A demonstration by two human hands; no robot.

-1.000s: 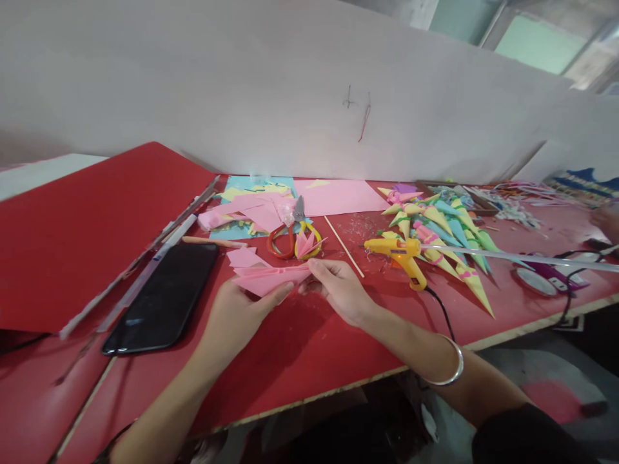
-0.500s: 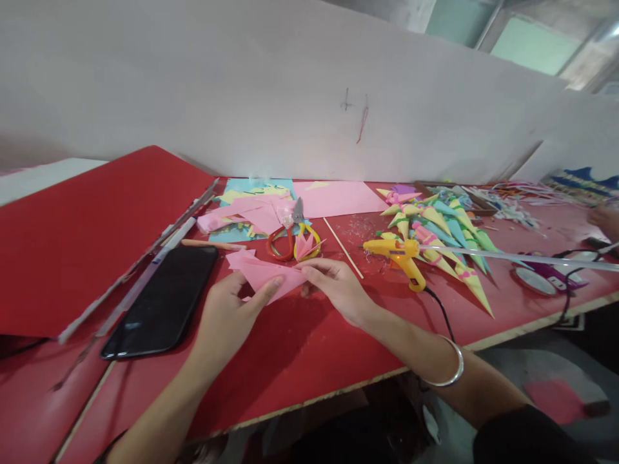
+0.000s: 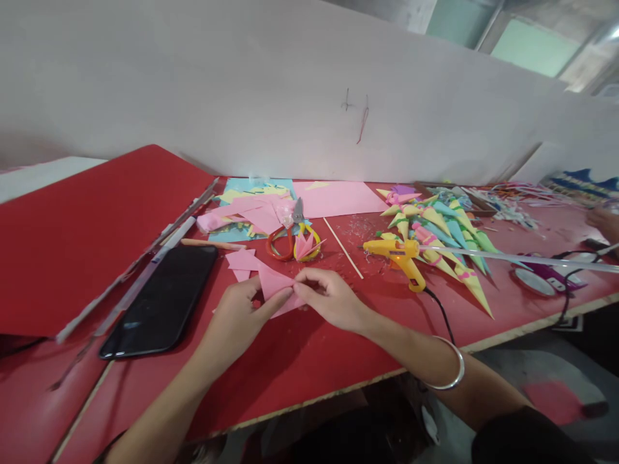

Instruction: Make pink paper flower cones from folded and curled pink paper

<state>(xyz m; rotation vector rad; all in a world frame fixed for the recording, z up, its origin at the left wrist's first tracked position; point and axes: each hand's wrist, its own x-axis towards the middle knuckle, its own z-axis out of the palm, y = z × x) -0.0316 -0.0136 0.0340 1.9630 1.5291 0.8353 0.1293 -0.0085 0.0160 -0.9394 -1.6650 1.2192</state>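
Note:
Between both hands is a sheet of pink paper, bent into a pointed shape above the red table. My left hand pinches it from the left, thumb on top and fingers hidden behind. At its right corner, my right hand pinches the paper between thumb and forefinger, close to the left thumb. Just beyond the hands lie scissors with one red and one yellow handle, and a small folded pink paper piece rests on the yellow loop. Loose pink paper pieces lie behind the left hand.
A black phone lies at left beside a large red board. To the right are a yellow glue gun with a long glue stick, a thin wooden stick and several paper cones. Another person's hand shows at far right.
My left hand has shifted right along the pink paper, bringing both thumbs close together. The paper's left part now stands apart from loose pink pieces on the table.

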